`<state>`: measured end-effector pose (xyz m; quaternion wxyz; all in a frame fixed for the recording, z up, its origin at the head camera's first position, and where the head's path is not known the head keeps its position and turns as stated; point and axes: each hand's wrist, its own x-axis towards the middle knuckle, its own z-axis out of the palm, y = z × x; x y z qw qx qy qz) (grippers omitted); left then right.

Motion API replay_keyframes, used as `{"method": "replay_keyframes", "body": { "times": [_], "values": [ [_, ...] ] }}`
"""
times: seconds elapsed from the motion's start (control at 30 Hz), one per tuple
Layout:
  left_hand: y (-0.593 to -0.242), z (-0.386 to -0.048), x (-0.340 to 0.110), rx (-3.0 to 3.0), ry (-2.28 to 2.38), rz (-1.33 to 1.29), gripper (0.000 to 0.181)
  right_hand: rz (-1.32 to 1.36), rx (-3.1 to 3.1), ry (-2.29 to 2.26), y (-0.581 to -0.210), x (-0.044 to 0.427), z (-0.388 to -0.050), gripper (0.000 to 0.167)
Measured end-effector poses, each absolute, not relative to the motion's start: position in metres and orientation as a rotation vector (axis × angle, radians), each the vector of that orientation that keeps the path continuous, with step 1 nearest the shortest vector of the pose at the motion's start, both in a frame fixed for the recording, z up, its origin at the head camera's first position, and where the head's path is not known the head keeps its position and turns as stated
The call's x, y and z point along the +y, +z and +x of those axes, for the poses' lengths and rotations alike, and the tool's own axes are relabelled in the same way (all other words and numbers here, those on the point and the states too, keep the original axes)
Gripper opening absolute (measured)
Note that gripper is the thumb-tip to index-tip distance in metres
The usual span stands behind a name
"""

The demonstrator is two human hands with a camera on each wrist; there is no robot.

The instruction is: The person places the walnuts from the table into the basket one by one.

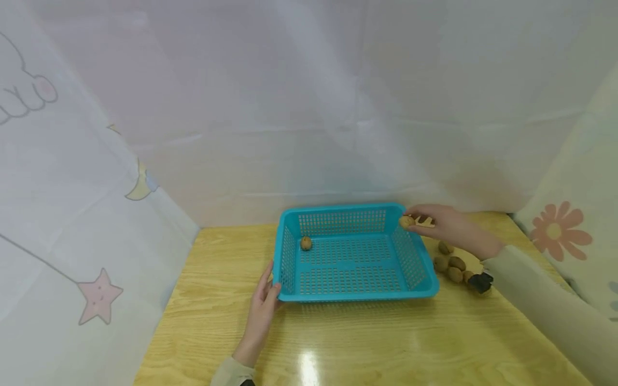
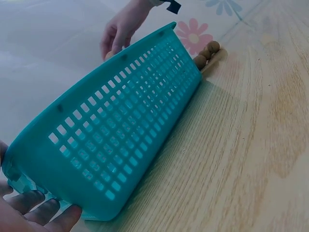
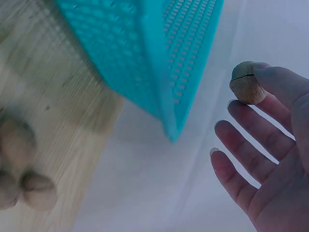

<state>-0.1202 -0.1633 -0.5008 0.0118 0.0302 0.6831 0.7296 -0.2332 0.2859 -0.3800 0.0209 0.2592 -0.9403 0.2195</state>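
A turquoise plastic basket [image 1: 345,295] stands on the wooden table. My left hand [image 1: 264,304] grips it at its left side, the thumb by the rim; in the left wrist view the fingers [image 2: 42,211] lie against its outer wall. Over the basket's far right corner, my right hand [image 1: 436,224] pinches a walnut [image 1: 407,222] between thumb and fingertips. The right wrist view shows that walnut [image 3: 247,83] with a dark seam, the other fingers spread loosely. One walnut [image 1: 306,243] lies inside the basket, near the left wall.
Several walnuts [image 1: 455,274] are grouped on the table to the basket's right, partly below my right forearm. A small black object [image 1: 480,282] shows beside them at the sleeve. Pale printed sheets [image 1: 318,118] hang behind the table and at both sides.
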Motion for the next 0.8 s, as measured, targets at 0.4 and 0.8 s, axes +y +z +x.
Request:
{"method": "replay_keyframes", "body": {
  "times": [0.4, 0.8],
  "values": [
    [-0.499, -0.124, -0.165, 2.146, 2.268, 0.116, 0.062, 0.993, -2.863, 0.706, -0.394, 0.218, -0.27, 0.038],
    [-0.502, -0.121, -0.164, 2.184, 2.243, 0.096, 0.062, 1.236, -3.002, 0.69, -0.438, 0.162, -0.291, 0.032]
  ]
}}
